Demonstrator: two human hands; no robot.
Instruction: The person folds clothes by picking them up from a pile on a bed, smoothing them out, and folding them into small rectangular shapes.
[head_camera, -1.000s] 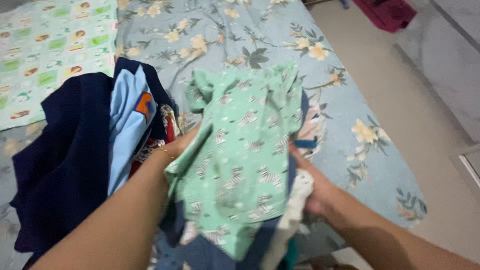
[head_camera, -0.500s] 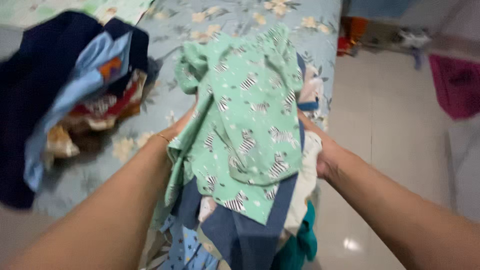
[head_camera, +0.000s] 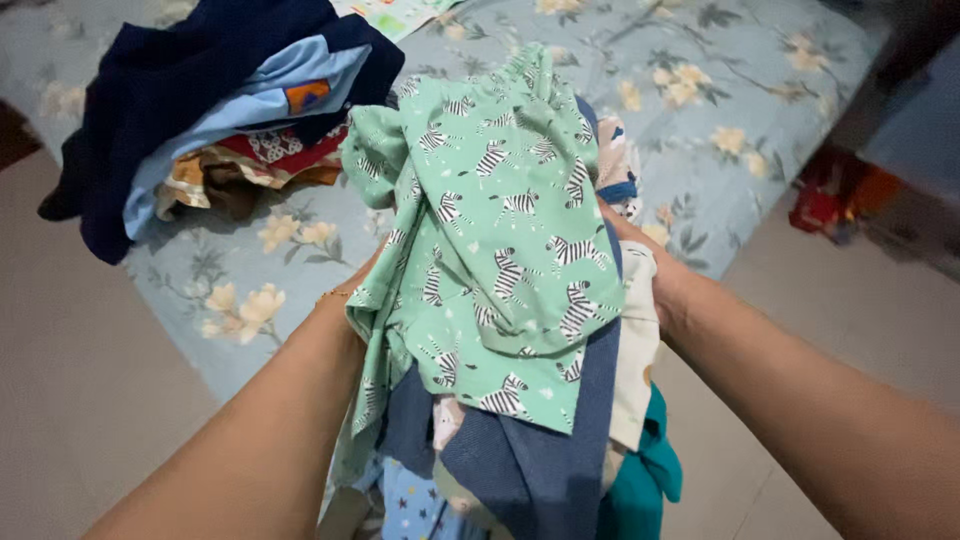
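- The left hand (head_camera: 352, 290) and right hand (head_camera: 655, 270) press in from either side, each grip clamped on a bundle of clothes (head_camera: 520, 330), which hangs in the air between them above the bed's edge.
- Squeezed this way, the loose pieces stay together; the lower ends dangle.
- One green zebra-print garment (head_camera: 500, 230) lies on top; beneath it show one dark blue piece, one cream, one teal.
- One second pile (head_camera: 200, 110), dark navy on top, rests on the floral bed (head_camera: 720, 110).

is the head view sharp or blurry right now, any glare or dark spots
Head view: the green zebra-print garment is fairly sharp under soft, even light; the far right edge with the red things on the floor is blurred and dim; no glare shows; the navy clothing pile loses detail in darkness.
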